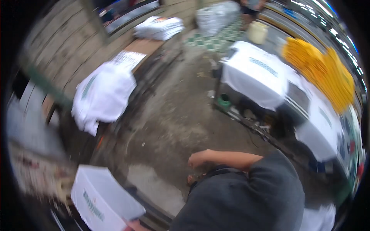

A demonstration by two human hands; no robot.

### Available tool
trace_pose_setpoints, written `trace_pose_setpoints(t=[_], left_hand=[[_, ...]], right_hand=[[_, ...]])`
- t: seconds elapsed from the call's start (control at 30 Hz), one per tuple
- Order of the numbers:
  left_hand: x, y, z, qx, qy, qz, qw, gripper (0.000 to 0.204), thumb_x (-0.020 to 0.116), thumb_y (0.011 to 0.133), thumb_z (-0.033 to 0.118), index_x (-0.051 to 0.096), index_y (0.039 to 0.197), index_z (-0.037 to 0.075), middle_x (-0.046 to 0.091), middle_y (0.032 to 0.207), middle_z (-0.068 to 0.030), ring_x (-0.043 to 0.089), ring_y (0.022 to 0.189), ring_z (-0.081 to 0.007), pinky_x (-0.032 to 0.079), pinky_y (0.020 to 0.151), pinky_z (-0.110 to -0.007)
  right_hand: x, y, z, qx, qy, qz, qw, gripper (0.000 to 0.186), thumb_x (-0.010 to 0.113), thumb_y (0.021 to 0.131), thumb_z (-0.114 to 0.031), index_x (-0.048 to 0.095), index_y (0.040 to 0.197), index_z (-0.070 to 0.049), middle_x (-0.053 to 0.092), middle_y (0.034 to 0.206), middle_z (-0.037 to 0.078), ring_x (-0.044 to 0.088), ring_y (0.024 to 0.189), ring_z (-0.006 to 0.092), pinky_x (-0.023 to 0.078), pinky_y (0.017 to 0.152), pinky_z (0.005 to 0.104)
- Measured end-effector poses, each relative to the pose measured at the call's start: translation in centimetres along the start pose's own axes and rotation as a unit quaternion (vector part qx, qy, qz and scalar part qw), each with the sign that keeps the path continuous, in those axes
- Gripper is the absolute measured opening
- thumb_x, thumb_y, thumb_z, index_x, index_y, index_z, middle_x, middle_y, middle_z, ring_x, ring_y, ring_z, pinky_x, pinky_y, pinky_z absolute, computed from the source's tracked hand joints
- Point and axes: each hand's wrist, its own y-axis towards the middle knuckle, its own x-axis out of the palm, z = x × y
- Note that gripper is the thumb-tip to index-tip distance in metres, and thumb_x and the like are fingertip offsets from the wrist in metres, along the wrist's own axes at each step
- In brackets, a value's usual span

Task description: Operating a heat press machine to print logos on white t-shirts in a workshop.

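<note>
At the lower left, a white shirt [94, 202] with a green print spreads out, angular at its edges. My left hand [134, 225] has hold of its lower right corner at the bottom of the view, with the fingers only partly visible. My right hand [198, 158] hangs in front of my body over the floor, its fingers curled with nothing visible in them. Another white shirt [104, 94] with a green print is draped at the end of the bench on the left.
Along the wooden wall runs a bench [144, 48] bearing a folded white stack [160, 27]. On the right, white shirts [256, 73] with green prints lie over a long table, beside yellow garments [320, 71]. A pale bucket [258, 32], a large white bag [217, 17] and another person [252, 7] are farther back.
</note>
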Motion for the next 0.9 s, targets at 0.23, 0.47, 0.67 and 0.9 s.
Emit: trace_pose_setpoints(t=[0.23, 0.47, 0.67, 0.9], left_hand=[[19.2, 3.4, -0.6, 0.104, 0.16, -0.143, 0.971, 0.054, 0.051, 0.091, 0.039, 0.042, 0.138, 0.014, 0.047, 0.137, -0.0086, 0.046, 0.123, -0.0312, 0.041, 0.097, -0.051], [37.7, -4.0, 0.5, 0.233, 0.163, -0.307, 0.908, 0.052, 0.049, 0.092, 0.036, 0.041, 0.138, 0.013, 0.047, 0.136, -0.009, 0.047, 0.121, -0.0313, 0.042, 0.097, -0.051], [48.3, -13.3, -1.2, 0.296, 0.129, -0.411, 0.853, 0.05, 0.047, 0.093, 0.034, 0.041, 0.139, 0.013, 0.048, 0.136, -0.0093, 0.048, 0.12, -0.0313, 0.042, 0.096, -0.051], [58.5, -26.1, -9.8, 0.324, 0.107, -0.51, 0.79, 0.048, 0.045, 0.095, 0.031, 0.041, 0.139, 0.013, 0.048, 0.136, -0.0097, 0.05, 0.119, -0.0314, 0.043, 0.096, -0.051]], right_hand=[[-0.2, 1.5, 1.0, 0.093, 0.052, 0.057, 0.993, 0.03, 0.057, 0.087, -0.027, 0.066, 0.102, -0.002, 0.067, 0.099, 0.018, 0.062, 0.095, 0.0356, 0.048, 0.081, 0.0439], [-6.1, 4.7, 1.1, 0.074, 0.32, 0.344, 0.879, 0.045, 0.048, 0.094, -0.04, 0.06, 0.116, -0.002, 0.066, 0.103, 0.015, 0.062, 0.095, 0.0289, 0.048, 0.086, 0.0398], [-7.5, 1.9, 1.0, 0.039, 0.733, 0.26, 0.628, 0.064, 0.034, 0.096, -0.056, 0.06, 0.117, -0.001, 0.064, 0.11, 0.011, 0.058, 0.102, 0.0232, 0.047, 0.087, 0.0386], [-7.7, -19.6, 6.4, 0.081, 0.49, 0.484, 0.72, 0.057, 0.04, 0.096, -0.053, 0.064, 0.11, -0.003, 0.067, 0.101, 0.011, 0.062, 0.094, 0.023, 0.047, 0.085, 0.036]])
